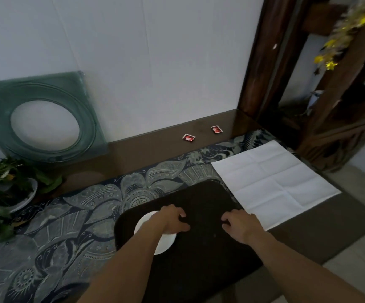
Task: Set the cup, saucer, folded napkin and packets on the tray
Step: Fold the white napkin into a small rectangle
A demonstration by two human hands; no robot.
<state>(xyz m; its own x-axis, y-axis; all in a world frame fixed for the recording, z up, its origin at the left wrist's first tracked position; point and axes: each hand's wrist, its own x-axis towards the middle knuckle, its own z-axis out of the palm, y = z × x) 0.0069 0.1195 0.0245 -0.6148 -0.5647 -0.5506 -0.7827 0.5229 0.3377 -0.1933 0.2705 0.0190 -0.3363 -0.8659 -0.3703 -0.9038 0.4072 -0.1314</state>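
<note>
Currently: dark tray point(210, 254) lies on surface point(155, 145), on top of a blue-grey patterned cloth point(72, 215). White saucer point(164, 243) sits on tray's left part, partly hidden by left forearm/wrist. Left hand point(173, 219) is above saucer's far-right edge, fingers curled, tips down toward the tray; whether it holds anything or touches the saucer — cannot tell, view is dim & hand covers the spot. Right hand point(240, 226) is over tray's centre-right, fingers curled loosely, nothing seen in it; contact w/ tray cannot be judged. Hands are near each other, not touching. White napkin point(271, 182) lies flat & unfolded, crease lines showing, on the cloth just right of tray; its near-left edge runs along the tray rim, tucked under or touching cannot be told. Two red packets: packet 1 point(188, 137) & packet 2 point(216, 129), on bare brown surface near the wall, well apart from tray, close to each other but separate. Cup: not made out in this view. Other: green glass plate point(46, 119) w/ round clear centre leans against wall at far left; potted plant point(4, 182) in white bowl at left edge; dark wooden frame point(262, 62) at right, gold star garland point(339, 40) hanging beside it.
</note>
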